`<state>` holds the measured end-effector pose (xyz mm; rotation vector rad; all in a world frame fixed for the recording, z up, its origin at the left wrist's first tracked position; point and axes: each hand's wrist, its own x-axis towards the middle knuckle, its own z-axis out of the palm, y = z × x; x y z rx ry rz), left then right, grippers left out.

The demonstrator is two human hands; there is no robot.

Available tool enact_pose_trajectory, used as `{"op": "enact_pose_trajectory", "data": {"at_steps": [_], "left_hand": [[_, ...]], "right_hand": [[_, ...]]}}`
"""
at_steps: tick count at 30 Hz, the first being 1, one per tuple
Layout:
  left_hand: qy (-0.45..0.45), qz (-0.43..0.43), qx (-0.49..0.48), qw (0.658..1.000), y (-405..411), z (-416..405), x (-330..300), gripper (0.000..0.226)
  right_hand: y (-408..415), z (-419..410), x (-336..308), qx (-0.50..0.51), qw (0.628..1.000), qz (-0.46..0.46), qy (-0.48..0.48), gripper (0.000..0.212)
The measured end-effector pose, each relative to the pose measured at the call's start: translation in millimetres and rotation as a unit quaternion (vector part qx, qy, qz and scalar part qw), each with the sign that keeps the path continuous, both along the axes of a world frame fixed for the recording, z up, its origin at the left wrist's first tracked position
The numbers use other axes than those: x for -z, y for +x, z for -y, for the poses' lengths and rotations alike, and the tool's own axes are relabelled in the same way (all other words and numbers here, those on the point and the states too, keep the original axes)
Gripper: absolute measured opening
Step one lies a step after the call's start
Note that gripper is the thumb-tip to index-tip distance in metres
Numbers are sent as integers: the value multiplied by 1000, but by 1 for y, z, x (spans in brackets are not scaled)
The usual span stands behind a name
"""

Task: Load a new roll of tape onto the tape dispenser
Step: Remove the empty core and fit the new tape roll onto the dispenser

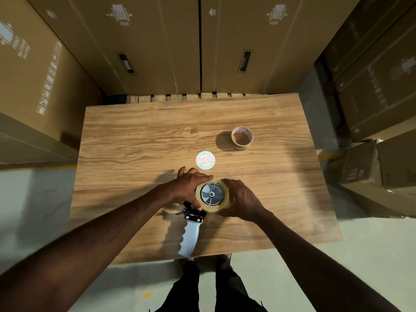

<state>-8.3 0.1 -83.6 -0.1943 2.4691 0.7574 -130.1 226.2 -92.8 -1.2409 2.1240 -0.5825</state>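
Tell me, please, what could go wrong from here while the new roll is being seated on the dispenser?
1. The tape dispenser lies with its handle past the table edge; a hard push from the left hand could tip it off.
2. The right hand holds the tape roll on the hub; seated crooked, it may bind.
3. The left fingers lie near the black metal bracket, which could nick them.

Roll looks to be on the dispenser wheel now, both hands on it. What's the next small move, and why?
Probably find the loose end on the tape roll and pull it toward the black front of the dispenser. The roll already surrounds the hub, held by the right hand and left hand; no tape is visibly threaded.
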Motion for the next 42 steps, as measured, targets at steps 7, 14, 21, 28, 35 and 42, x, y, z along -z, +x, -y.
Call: {"op": "enact_pose_trajectory", "data": {"at_steps": [7,14,21,28,35,42], "left_hand": [[188,-94,-225,951,38,19,-12,70],[136,-154,-422,883,108,38,-2,22],[133,-154,-484,851,137,6,5,22],[51,-229,-387,892,127,-11,1,66],[-31,-197,-263,944,90,-13,3,76],[-41,-209,-206,955,79,-10,6,78]], "right_hand": [[1,-3,6,-11,1000,-10,-2,111],[9,-9,8,8,1000,-4,-14,116],[15,-12,6,33,999,18,-17,117],[19,-13,10,42,998,28,-25,120],[22,-13,15,41,999,14,-33,118],[22,-14,16,57,998,15,-16,119]]}}
